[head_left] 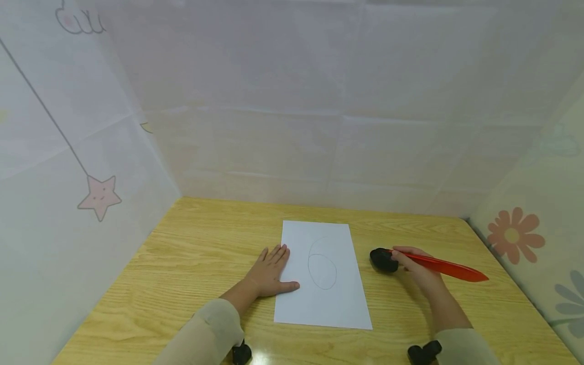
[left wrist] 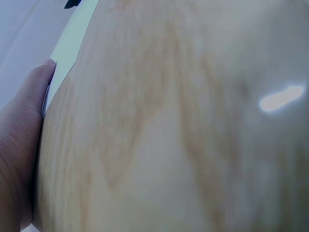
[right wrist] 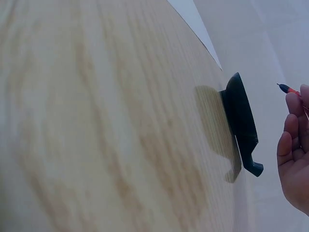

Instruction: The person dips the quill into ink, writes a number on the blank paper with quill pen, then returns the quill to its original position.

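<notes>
My left hand (head_left: 270, 277) lies with fingers spread over the left edge of a white sheet of paper (head_left: 296, 309). A thin curved pen line on the sheet looks like a figure 6. In the left wrist view, the left hand (left wrist: 21, 125) shows at the left beside the paper's edge. My right hand (head_left: 422, 271) pinches a red feather pen (head_left: 451, 268), its plume slanting out to the right. The right wrist view shows the pen's dark tip (right wrist: 284, 88) beyond the fingers of the right hand (right wrist: 297, 159). Close by stands a black rounded pen stand (head_left: 382, 260).
The wooden table (head_left: 182, 284) reaches back to a pale cloth backdrop (head_left: 274, 126) with printed stars and flowers. Black wrist devices sit at both sleeves, one by the left sleeve (head_left: 205, 329) and one by the right sleeve (head_left: 465, 347).
</notes>
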